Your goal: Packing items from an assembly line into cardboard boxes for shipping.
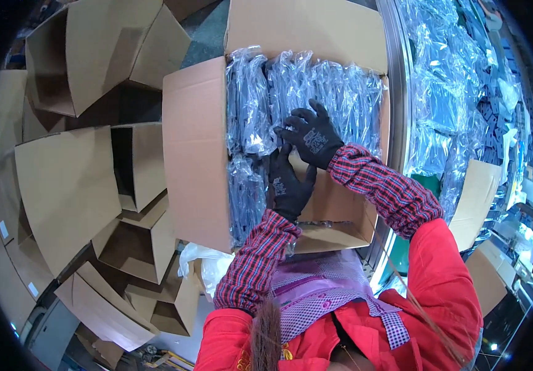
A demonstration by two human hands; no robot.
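Observation:
An open cardboard box (193,154) stands in front of me, its flaps folded outward. Rows of dark flat pieces in clear plastic bags (350,102) stand on edge in its far part and down its left side. My right hand (313,135), in a black glove, lies over the near edge of the far row with its fingers spread. Beside it my left hand (290,185), also gloved in black, reaches into the box by the left row, thumb apart from the fingers. Its fingertips touch the bags and are partly hidden. Neither hand visibly holds anything.
Several open cardboard boxes (68,185) crowd the left side. Along the box's right runs a metal rail (400,74), and beyond it lies a large heap of plastic-wrapped pieces (442,80). A white plastic bag (214,266) hangs near the box's lower left corner.

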